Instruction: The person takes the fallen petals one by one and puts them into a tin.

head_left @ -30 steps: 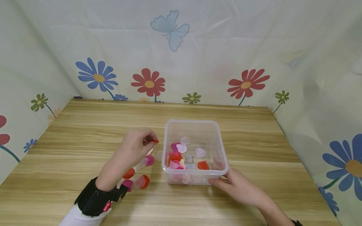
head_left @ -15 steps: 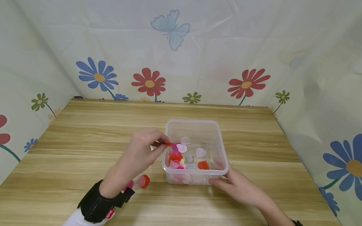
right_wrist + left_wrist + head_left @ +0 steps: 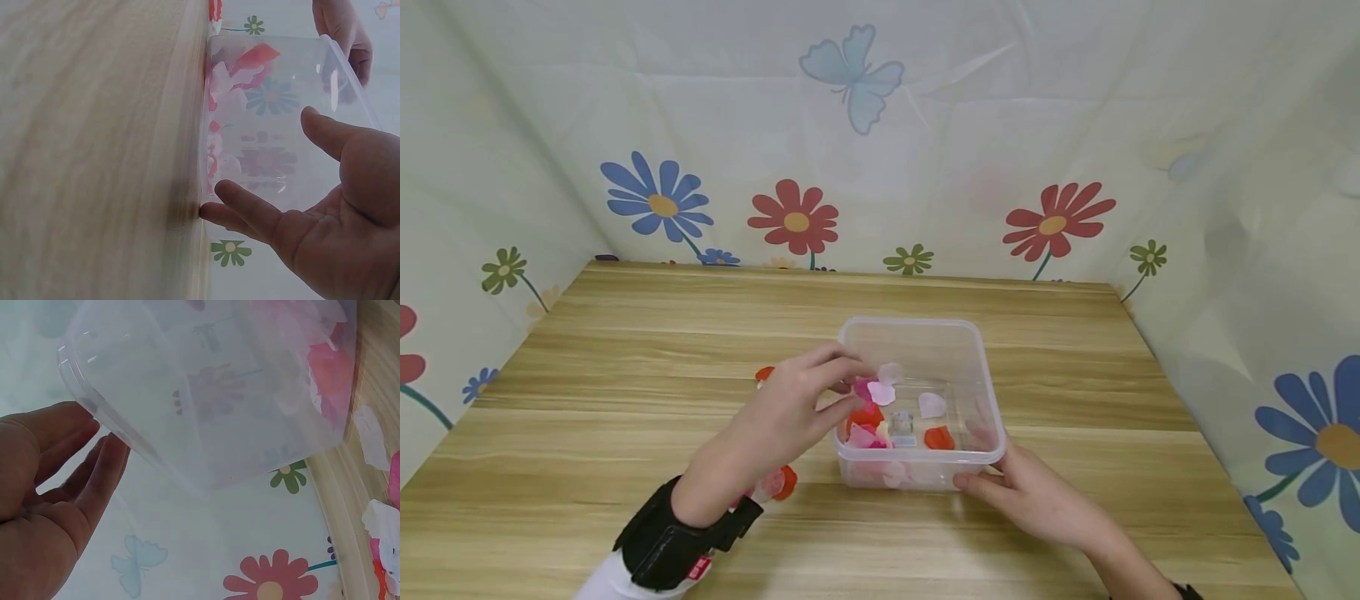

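Plastic box: the clear, lidless box (image 3: 917, 457) stood upright on the table (image 3: 1075, 375) between the hands, roughly square, with no clear long axis.
Petals inside: red, pink and pale petals lay on its floor, mostly toward the left wall; a pale petal (image 3: 932, 406) sat nearer the right.
Petals outside: a red petal (image 3: 765, 372) and a small cluster of petals (image 3: 785, 482) lay left of the box, near the left arm and well apart from the right hand; others were partly hidden.
Left hand (image 3: 801, 404): it reached over the left rim, fingers loosely bent, thumb apart from them; no petal showed in its grasp.
Right hand (image 3: 1030, 496): its thumb and outstretched fingers were spread wide, touching the box at the near right corner.
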Demonstrator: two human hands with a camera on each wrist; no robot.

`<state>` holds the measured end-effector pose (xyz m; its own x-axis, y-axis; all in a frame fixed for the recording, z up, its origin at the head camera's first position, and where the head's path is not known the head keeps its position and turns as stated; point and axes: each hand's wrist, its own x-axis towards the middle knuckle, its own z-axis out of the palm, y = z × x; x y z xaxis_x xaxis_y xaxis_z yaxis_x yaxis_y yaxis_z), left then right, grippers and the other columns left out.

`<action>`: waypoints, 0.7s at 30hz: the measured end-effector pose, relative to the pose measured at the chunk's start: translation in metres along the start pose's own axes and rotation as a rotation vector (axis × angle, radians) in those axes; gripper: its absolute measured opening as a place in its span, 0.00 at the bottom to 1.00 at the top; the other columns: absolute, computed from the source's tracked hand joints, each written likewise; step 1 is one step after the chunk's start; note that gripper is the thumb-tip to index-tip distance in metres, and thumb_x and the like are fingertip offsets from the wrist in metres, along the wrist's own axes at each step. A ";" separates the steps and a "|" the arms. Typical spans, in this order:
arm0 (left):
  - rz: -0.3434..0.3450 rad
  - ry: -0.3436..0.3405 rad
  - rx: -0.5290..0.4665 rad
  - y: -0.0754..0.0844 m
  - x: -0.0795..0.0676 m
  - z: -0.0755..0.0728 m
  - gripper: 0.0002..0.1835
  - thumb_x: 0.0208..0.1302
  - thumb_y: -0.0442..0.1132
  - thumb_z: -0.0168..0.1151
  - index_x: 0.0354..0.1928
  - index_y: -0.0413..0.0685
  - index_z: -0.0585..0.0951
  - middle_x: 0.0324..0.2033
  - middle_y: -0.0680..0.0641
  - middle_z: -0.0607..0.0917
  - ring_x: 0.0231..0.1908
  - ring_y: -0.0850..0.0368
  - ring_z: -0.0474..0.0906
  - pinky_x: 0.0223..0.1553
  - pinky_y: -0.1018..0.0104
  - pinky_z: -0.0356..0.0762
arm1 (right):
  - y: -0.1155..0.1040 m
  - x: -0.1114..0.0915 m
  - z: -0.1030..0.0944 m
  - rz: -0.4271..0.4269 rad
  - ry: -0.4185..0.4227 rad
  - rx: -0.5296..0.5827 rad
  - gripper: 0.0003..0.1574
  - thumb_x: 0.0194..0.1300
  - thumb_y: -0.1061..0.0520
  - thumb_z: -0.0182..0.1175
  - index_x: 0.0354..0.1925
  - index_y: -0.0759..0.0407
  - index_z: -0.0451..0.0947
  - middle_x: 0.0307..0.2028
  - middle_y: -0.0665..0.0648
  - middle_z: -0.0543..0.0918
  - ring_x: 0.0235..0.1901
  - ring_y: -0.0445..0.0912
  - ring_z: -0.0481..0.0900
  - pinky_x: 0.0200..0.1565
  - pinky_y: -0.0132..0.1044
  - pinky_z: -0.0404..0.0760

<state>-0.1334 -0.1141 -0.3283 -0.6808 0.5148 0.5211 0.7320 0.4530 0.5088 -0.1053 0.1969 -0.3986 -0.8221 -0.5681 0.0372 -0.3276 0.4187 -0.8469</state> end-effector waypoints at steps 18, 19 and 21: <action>-0.135 0.111 0.077 -0.013 -0.016 -0.010 0.12 0.59 0.35 0.72 0.43 0.45 0.81 0.37 0.55 0.79 0.34 0.62 0.75 0.36 0.73 0.76 | -0.001 0.000 0.000 0.018 -0.001 -0.005 0.37 0.69 0.50 0.62 0.69 0.60 0.60 0.56 0.52 0.77 0.58 0.41 0.74 0.59 0.31 0.67; -0.150 0.110 0.079 -0.014 -0.018 -0.011 0.11 0.59 0.35 0.72 0.42 0.45 0.81 0.36 0.56 0.78 0.33 0.62 0.75 0.35 0.73 0.76 | -0.001 0.000 0.000 0.019 -0.001 -0.008 0.37 0.69 0.50 0.62 0.69 0.60 0.61 0.56 0.52 0.77 0.57 0.41 0.75 0.59 0.31 0.67; -0.178 0.103 0.084 -0.018 -0.021 -0.012 0.09 0.60 0.36 0.71 0.41 0.47 0.81 0.34 0.58 0.77 0.32 0.64 0.73 0.34 0.73 0.76 | 0.000 0.000 0.000 0.020 0.000 -0.010 0.37 0.69 0.49 0.62 0.69 0.59 0.61 0.57 0.53 0.77 0.58 0.42 0.74 0.59 0.31 0.67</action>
<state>-0.1320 -0.1415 -0.3403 -0.7953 0.3460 0.4978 0.5967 0.5914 0.5424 -0.1051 0.1971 -0.3980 -0.8286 -0.5595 0.0203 -0.3157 0.4370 -0.8422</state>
